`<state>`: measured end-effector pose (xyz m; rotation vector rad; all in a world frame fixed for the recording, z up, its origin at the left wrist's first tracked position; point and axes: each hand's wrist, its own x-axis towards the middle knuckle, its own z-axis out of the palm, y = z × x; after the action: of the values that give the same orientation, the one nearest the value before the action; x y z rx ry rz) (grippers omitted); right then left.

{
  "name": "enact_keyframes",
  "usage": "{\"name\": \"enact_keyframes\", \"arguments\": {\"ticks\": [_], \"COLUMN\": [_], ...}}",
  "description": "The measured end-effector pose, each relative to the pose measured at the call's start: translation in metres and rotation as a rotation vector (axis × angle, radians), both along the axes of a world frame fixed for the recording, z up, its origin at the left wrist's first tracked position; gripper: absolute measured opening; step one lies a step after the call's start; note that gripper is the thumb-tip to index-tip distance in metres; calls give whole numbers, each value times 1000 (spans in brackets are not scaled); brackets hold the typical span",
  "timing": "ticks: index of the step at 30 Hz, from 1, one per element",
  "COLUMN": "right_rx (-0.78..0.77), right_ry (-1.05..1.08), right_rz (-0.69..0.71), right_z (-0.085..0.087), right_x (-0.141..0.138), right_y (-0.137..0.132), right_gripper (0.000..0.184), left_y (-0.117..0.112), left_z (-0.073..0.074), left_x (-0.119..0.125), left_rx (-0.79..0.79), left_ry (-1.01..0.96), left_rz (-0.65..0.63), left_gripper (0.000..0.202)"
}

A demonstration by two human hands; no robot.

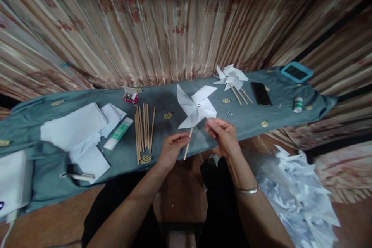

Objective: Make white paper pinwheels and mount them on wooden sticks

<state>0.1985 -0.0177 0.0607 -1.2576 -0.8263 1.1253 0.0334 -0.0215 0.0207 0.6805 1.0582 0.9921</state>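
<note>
One white paper pinwheel [194, 109] stands tilted at the near edge of the cloth-covered table [171, 102], its wooden stick [187, 150] slanting down toward the person. The left hand [172, 147] pinches that stick between thumb and fingers, so the blades lie above the grip. The right hand [225, 135] has its fingertips at the lower right blade; whether they clasp the paper, I cannot tell. Just left lies a row of loose wooden sticks [144, 130], then a green-and-white tube [119, 133], paper sheets [74, 122] and, farther back, an open red box [130, 96]. Right of the blades lie more pinwheels [232, 75], a smartphone [260, 93], a small cylinder [298, 105] and a blue-framed digital display [296, 72]. Beyond the table hangs a patterned curtain [162, 27]; low at right sits a heap of pinwheels [308, 197].
</note>
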Motion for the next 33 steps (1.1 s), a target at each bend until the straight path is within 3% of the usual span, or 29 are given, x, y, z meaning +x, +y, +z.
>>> {"name": "enact_keyframes", "arguments": {"ticks": [4, 10, 17, 25, 33], "right_rx": [123, 197, 95, 43, -41], "right_ry": [-146, -203, -143, -94, 94], "right_rz": [-316, -426, -291, -264, -205], "right_z": [4, -3, -7, -6, -5], "right_x": [22, 45, 45, 34, 24], "right_y": [-1, 3, 10, 8, 5], "right_gripper": [27, 23, 23, 17, 20], "left_y": [1, -2, -3, -1, -1], "left_z": [4, 6, 5, 3, -2], "left_x": [-2, -1, 1, 1, 2], "left_rx": [-82, -120, -90, -55, -18], "left_ry": [-66, -90, -67, -32, 0], "left_rz": [0, -44, -99, -63, -32], "left_gripper": [31, 34, 30, 29, 27]}}
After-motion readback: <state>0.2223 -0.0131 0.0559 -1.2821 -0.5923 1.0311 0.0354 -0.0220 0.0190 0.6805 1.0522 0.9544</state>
